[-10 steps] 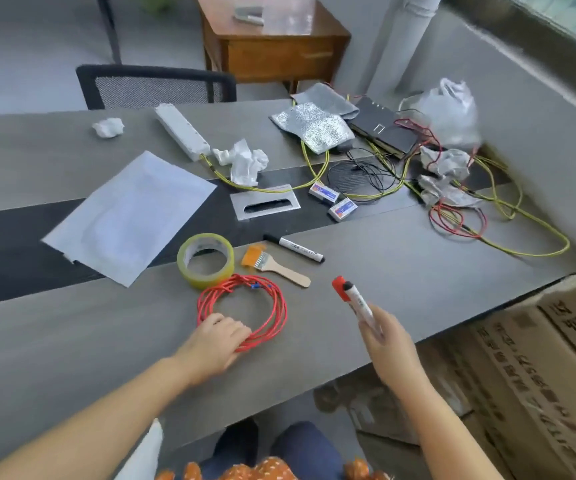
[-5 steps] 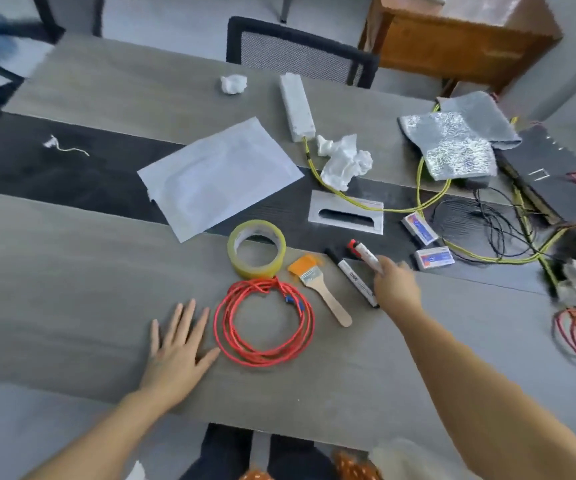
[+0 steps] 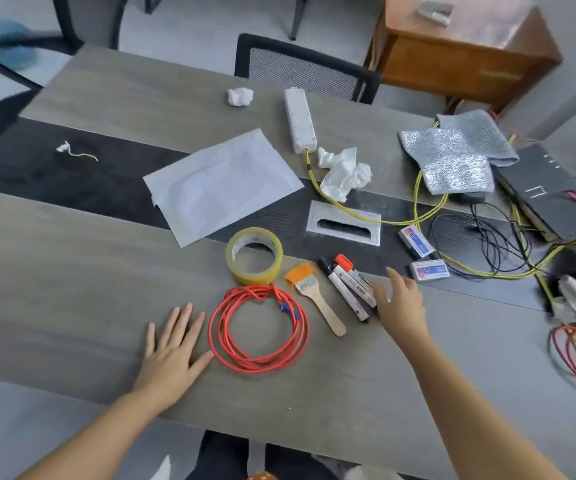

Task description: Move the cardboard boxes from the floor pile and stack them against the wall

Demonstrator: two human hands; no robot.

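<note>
The long grey wood-grain table with a black centre strip (image 3: 72, 258) filled most of the frame. A brown wooden cabinet (image 3: 459, 53) stood at upper right, and a black mesh-backed office chair (image 3: 300, 69) sat behind the table's far edge at upper centre. The cardboard boxes of the task were nowhere in this view.

On the table, centre: a flat white plastic sleeve (image 3: 220, 188), lying partly over the black strip. Right of it, two silver quilted foil pouches (image 3: 449, 161) overlapped, beside a black flat device (image 3: 543, 192) at the right edge (wires tangled around it, too blurred to sort).

A coil of red-orange cable (image 3: 259, 330) lay at lower centre. Left hand (image 3: 172, 355) was flat on the tabletop, fingers straight and spread, thumb touching or just beside the coil's left edge; holding nothing. Right hand (image 3: 399, 303) was right of centre with fingers extended and relaxed, gripping nothing, just beside the butt ends of the markers (contact could not be confirmed).

White power strip (image 3: 299, 121), upper centre. Roll of yellowish clear tape (image 3: 254, 256) just above the coil. Orange-bristled brush with wooden handle (image 3: 317, 296) between coil and markers. Black-capped white marker (image 3: 343, 292) and red-capped white marker (image 3: 356, 280) lay side by side, parallel.
</note>
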